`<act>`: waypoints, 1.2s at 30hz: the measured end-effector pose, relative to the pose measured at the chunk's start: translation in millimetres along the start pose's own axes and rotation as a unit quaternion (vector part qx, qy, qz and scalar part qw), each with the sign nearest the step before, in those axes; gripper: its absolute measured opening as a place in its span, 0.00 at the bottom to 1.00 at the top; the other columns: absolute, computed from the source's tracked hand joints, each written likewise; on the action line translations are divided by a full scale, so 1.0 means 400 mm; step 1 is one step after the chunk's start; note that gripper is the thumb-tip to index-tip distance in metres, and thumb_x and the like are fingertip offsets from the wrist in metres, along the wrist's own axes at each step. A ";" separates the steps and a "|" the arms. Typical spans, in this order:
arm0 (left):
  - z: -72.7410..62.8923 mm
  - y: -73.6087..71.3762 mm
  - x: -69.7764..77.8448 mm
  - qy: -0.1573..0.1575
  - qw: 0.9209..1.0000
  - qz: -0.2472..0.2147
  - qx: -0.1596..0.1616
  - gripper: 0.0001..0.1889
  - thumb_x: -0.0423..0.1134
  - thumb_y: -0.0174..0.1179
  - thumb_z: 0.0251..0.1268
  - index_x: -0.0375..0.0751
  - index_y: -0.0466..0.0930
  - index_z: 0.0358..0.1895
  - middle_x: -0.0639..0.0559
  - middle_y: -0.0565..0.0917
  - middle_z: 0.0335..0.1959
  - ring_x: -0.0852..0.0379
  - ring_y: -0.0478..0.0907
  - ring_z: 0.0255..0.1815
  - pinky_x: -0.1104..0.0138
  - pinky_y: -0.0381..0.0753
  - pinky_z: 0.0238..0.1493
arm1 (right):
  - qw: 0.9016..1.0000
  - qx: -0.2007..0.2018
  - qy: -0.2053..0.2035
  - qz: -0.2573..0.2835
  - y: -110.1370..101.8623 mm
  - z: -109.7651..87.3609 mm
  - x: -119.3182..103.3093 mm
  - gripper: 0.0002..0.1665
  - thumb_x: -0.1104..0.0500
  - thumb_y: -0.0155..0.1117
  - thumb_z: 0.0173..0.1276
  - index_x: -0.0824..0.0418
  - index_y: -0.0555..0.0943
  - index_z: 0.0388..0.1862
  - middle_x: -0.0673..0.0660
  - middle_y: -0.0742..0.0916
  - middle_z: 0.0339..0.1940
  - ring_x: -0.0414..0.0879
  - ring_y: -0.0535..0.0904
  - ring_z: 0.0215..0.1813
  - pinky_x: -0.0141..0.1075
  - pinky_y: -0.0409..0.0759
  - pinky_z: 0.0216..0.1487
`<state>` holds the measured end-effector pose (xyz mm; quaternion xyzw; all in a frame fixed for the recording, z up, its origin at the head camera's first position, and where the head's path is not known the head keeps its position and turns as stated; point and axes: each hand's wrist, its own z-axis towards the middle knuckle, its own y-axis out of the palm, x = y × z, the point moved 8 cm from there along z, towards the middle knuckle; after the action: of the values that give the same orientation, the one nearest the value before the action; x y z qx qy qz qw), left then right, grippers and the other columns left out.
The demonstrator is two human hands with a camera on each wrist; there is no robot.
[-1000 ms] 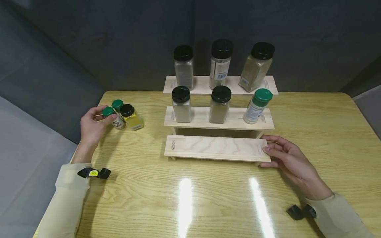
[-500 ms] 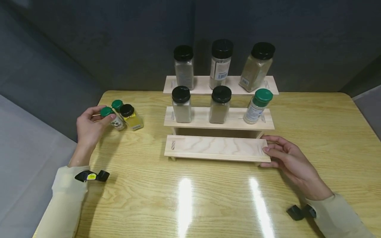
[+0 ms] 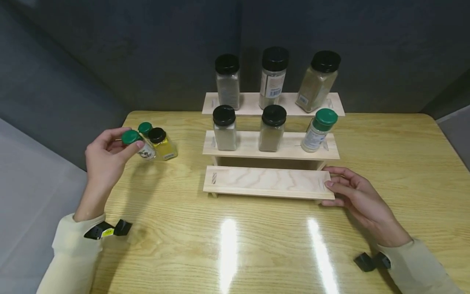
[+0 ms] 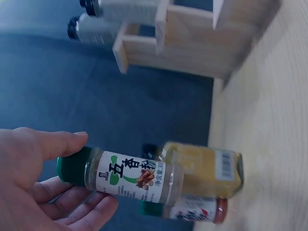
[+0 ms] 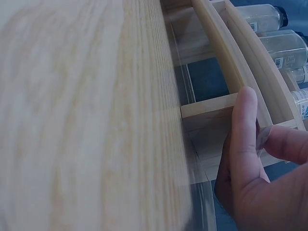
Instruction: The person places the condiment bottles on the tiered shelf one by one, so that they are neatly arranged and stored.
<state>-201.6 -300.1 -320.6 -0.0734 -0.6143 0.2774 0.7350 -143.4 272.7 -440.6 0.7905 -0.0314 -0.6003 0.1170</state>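
My left hand (image 3: 104, 159) pinches a spice jar (image 4: 130, 175) by its green cap, thumb on one side and fingers on the other. The jar has a white label with a picture of spices and leans in the head view. Just beyond it stand a second green-capped jar (image 4: 192, 209) and a yellow-filled jar (image 3: 165, 147) with a black lid. My right hand (image 3: 361, 200) grips the right end of the wooden spice rack (image 3: 268, 179) at its lowest step, thumb on the top board and fingers behind and beneath.
Three black-lidded jars (image 3: 273, 83) stand on the rack's top step. Two black-lidded jars (image 3: 271, 134) and a green-capped jar (image 3: 315, 136) are on the middle step. A dark fabric wall (image 3: 165, 57) rises behind the wooden table (image 3: 176, 245).
My left hand has drawn back left and toward me with the green-capped jar, pulling it slightly away from its neighbours. My right hand stays on the rack.
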 end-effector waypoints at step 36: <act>-0.104 0.124 0.235 0.113 0.984 -0.065 -0.125 0.22 0.23 0.76 0.64 0.31 0.86 0.62 0.48 0.84 0.54 0.55 0.85 0.48 0.75 0.89 0.49 | 1.000 0.007 0.004 0.002 -0.001 -0.001 0.002 0.18 0.71 0.63 0.83 0.54 0.82 0.63 0.56 0.79 0.48 0.44 0.81 0.48 0.46 0.95 0.45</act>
<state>-169.7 -202.2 -271.5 -0.1556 -0.5610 0.1398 0.8010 -142.7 273.1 -441.5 0.7939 -0.0364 -0.5965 0.1124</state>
